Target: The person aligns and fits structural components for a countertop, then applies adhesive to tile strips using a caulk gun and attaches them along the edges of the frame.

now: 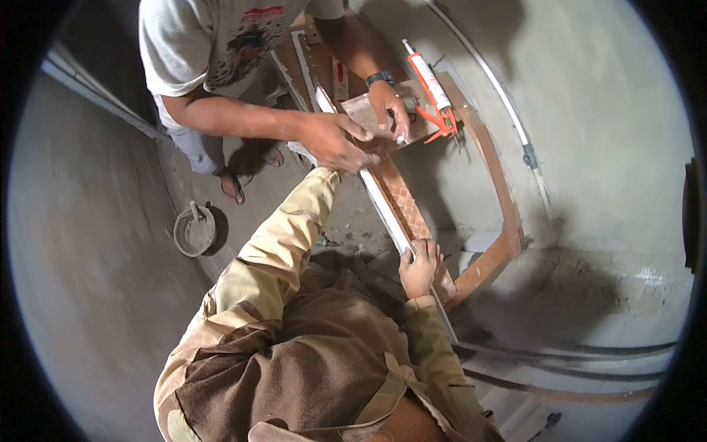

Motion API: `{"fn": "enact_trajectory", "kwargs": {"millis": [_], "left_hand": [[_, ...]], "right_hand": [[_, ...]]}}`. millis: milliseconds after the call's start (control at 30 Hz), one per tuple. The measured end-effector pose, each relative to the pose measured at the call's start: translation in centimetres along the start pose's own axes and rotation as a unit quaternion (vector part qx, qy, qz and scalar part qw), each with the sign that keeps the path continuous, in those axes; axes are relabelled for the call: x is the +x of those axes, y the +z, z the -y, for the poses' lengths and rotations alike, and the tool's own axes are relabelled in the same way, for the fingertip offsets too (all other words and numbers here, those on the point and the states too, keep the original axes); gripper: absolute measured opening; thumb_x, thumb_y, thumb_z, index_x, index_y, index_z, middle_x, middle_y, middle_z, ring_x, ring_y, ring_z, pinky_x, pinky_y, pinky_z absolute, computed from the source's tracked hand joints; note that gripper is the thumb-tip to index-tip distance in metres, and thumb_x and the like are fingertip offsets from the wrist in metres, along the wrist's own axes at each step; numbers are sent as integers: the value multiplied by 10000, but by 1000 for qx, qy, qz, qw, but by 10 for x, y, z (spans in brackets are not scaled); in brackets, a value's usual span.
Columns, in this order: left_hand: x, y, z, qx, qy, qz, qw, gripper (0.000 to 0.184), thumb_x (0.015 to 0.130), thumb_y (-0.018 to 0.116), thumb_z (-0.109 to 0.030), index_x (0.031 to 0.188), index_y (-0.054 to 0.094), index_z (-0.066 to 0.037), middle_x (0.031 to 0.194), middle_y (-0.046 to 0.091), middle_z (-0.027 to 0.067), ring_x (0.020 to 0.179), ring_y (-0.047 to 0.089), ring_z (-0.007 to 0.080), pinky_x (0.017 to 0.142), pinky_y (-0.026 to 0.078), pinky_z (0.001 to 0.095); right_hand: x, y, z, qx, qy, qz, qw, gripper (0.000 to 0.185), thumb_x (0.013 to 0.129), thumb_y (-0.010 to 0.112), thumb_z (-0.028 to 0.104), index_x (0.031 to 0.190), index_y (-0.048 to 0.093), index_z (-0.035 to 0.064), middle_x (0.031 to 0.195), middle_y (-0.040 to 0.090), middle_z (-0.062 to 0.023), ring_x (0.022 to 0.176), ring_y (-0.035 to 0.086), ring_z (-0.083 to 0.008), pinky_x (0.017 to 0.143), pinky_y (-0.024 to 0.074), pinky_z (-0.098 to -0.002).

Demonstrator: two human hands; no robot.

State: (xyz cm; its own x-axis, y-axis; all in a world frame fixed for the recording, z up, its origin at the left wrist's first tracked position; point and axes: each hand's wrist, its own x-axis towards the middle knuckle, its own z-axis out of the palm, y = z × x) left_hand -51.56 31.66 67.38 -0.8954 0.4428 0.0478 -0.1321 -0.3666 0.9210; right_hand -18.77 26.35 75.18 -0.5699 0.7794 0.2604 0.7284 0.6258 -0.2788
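A long wooden frame (398, 193) with a white front edge (383, 208) runs diagonally through the middle. My right hand (418, 269) is closed over its lower part, with the fingers on top. My left sleeve (283, 221) reaches up to the frame's upper part, where my left hand is almost wholly hidden by a co-worker's hand (335, 140). The co-worker's other hand (390, 110) hangs over a flat tile-like piece (361, 112), its fingertips smeared with white. An orange caulking gun (434, 92) with a white tube rests at that piece's right side.
The co-worker, in a grey T-shirt (221, 51), stands across the frame in sandals. A round bucket (195, 230) is on the floor at left. A curved brown frame (493, 169) and a pipe (508, 103) lie along the right wall. Long strips (582, 368) extend at lower right.
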Motion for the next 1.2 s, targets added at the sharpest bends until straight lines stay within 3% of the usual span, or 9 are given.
{"fn": "enact_trajectory", "kwargs": {"millis": [67, 367, 433, 533, 767, 800, 933, 1000, 1200], "left_hand": [[-2, 2, 2, 12, 4, 20, 1000, 260, 888, 735, -205, 1068, 630, -50, 938, 612, 35, 812, 583, 143, 667, 490, 340], [-25, -13, 23, 22, -98, 62, 993, 216, 903, 730, -210, 1057, 607, -120, 906, 582, 22, 836, 601, 155, 673, 515, 367], [-37, -3, 1, 10, -181, 60, 982, 229, 927, 720, -218, 1081, 623, -80, 938, 607, 40, 830, 611, 162, 672, 542, 391], [-50, 11, -29, 75, -315, 85, 942, 447, 942, 721, -262, 1137, 599, 121, 999, 664, 124, 901, 655, 223, 793, 554, 433], [-52, 4, -35, 58, -432, 169, 884, 610, 932, 734, -259, 1376, 472, 67, 1249, 625, 170, 1165, 616, 345, 934, 521, 569], [-54, 6, -36, 73, -431, 157, 886, 378, 992, 632, -223, 1298, 583, -6, 1114, 672, 131, 1057, 650, 290, 919, 550, 517], [-60, 4, -45, 81, -447, 195, 869, 617, 983, 642, -194, 1498, 354, -16, 1276, 607, 153, 1190, 600, 340, 949, 526, 550], [-64, 6, -42, 54, -448, 171, 876, 893, 931, 722, -125, 1580, 122, -3, 1295, 594, 182, 1154, 620, 347, 946, 515, 556], [-69, 12, -39, 54, -432, 159, 886, 934, 928, 714, -78, 1591, 59, -19, 1280, 601, 178, 1153, 623, 322, 927, 517, 513]], "right_hand": [[-3, 2, -2, 4, -7, 7, 1000, 206, 827, 650, 112, 997, 591, 12, 1057, 528, -196, 1023, 528, -401, 875, 405, -530], [-10, 7, -10, -1, 25, -39, 999, 204, 864, 637, 127, 1050, 589, 58, 1043, 520, -155, 967, 562, -376, 874, 399, -513], [-8, 2, -8, -2, 18, -18, 1000, 216, 853, 651, 125, 1048, 582, 63, 1023, 505, -152, 939, 562, -366, 864, 391, -507], [-7, 3, -16, 2, 12, -33, 999, 189, 837, 656, 121, 1003, 591, 56, 993, 491, -144, 899, 559, -355, 835, 381, -493], [-7, 7, -22, 2, 29, -46, 999, 192, 833, 650, 130, 1010, 632, 57, 981, 548, -120, 935, 574, -326, 865, 399, -469], [-5, 5, -21, -6, 23, -47, 999, 173, 841, 645, 126, 999, 630, 55, 983, 548, -120, 946, 574, -327, 863, 403, -469], [-2, 6, -14, -4, 55, -29, 998, 172, 848, 658, 118, 994, 597, 51, 990, 541, -120, 962, 563, -331, 857, 425, -466], [-3, 7, -13, -1, 60, -3, 998, 247, 814, 635, 110, 1040, 581, 28, 1032, 545, -155, 1013, 550, -359, 915, 426, -505], [-1, 4, -10, -33, 65, 0, 997, 228, 812, 632, 114, 1016, 573, 31, 998, 543, -148, 990, 553, -349, 905, 425, -500]]}}
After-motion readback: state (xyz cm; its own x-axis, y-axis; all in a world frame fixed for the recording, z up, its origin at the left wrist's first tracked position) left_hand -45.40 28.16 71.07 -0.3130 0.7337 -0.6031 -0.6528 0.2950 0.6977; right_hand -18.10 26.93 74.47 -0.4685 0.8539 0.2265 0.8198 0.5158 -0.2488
